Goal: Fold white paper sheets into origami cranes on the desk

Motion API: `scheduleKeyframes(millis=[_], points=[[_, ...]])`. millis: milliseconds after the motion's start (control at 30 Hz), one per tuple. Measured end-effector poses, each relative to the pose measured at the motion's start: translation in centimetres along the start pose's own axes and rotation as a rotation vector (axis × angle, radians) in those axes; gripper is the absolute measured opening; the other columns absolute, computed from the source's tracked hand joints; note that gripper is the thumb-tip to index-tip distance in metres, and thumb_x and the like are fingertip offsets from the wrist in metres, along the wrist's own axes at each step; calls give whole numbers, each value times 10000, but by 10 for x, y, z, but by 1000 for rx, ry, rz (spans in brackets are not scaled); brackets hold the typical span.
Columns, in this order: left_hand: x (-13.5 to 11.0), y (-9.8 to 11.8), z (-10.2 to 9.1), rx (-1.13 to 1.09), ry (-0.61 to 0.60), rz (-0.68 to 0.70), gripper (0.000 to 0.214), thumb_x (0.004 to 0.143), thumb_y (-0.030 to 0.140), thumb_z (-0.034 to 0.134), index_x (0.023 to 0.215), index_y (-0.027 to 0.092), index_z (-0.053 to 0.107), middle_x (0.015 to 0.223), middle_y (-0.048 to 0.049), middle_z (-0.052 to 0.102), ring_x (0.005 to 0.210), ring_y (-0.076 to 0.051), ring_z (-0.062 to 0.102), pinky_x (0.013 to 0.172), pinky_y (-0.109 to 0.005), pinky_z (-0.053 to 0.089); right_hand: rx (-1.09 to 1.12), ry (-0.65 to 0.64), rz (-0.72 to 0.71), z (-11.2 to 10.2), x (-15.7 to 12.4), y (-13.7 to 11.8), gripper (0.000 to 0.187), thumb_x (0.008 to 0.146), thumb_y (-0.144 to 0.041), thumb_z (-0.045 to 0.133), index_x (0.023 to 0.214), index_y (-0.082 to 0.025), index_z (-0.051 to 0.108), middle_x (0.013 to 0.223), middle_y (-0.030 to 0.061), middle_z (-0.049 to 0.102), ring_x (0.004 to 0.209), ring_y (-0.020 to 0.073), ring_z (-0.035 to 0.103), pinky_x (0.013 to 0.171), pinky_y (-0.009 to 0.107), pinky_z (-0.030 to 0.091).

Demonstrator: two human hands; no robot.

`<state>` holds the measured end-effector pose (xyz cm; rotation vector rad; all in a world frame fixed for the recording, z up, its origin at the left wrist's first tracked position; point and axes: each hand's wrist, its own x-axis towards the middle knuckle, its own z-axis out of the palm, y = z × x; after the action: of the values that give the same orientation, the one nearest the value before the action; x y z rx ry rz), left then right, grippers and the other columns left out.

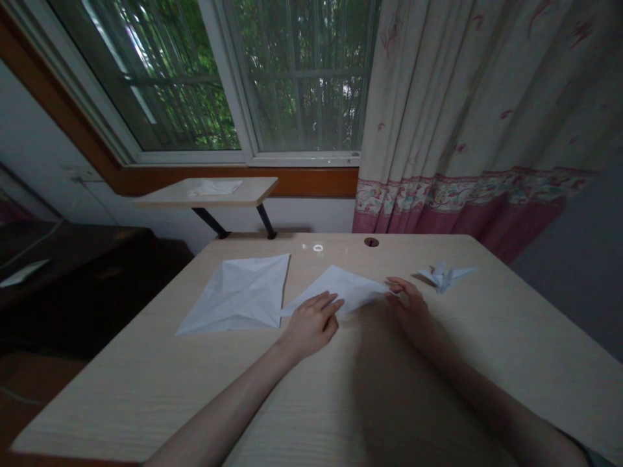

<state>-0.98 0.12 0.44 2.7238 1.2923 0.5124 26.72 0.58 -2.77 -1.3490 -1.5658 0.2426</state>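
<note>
A creased white sheet of paper [348, 285] lies in front of me on the desk, one corner pointing toward the window. My left hand [314, 322] rests on its near left part, fingers stretched over the paper. At the sheet's right corner, the thumb and fingers of my right hand [409, 308] pinch the edge, which looks slightly raised. To the left is a second white sheet [243, 292], spread out with crossing crease lines. A folded paper crane [442, 277] stands beyond my right hand. The near edge of the middle sheet is partly hidden by my left hand.
The pale wooden desk [233, 395] carries a raised shelf [257, 186] at its back left, with white paper [214, 187] on top. A round cable hole [371, 242] sits near the back edge. Behind are a window and a patterned curtain [428, 130].
</note>
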Motion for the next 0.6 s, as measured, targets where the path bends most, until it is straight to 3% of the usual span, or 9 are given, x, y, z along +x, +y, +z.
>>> scheduleKeyframes(millis=[133, 367, 600], points=[[1, 3, -3, -10, -5, -13, 376, 966, 336, 514, 1296, 208, 641, 1388, -64, 606, 1311, -254, 553, 1106, -429, 465, 83, -6, 63, -1, 2, 1, 354, 892, -487, 574, 1149, -249, 623, 904, 54, 685, 1004, 275, 646, 979, 479, 460], [3, 3, -5, -19, -20, -32, 350, 980, 337, 499, 1257, 212, 672, 1370, -50, 614, 1300, -247, 563, 1080, -414, 493, 144, 29, 116, -1, 3, 1, 289, 858, -452, 616, 1055, -241, 631, 820, 37, 676, 1002, 285, 652, 957, 485, 467], [3, 0, -3, -51, -31, -47, 351, 984, 322, 485, 1261, 209, 670, 1376, -40, 610, 1309, -237, 554, 1097, -405, 476, 204, 52, 146, -1, 2, 0, 217, 864, -445, 611, 929, -237, 618, 856, 38, 669, 812, 226, 649, 764, 387, 517]])
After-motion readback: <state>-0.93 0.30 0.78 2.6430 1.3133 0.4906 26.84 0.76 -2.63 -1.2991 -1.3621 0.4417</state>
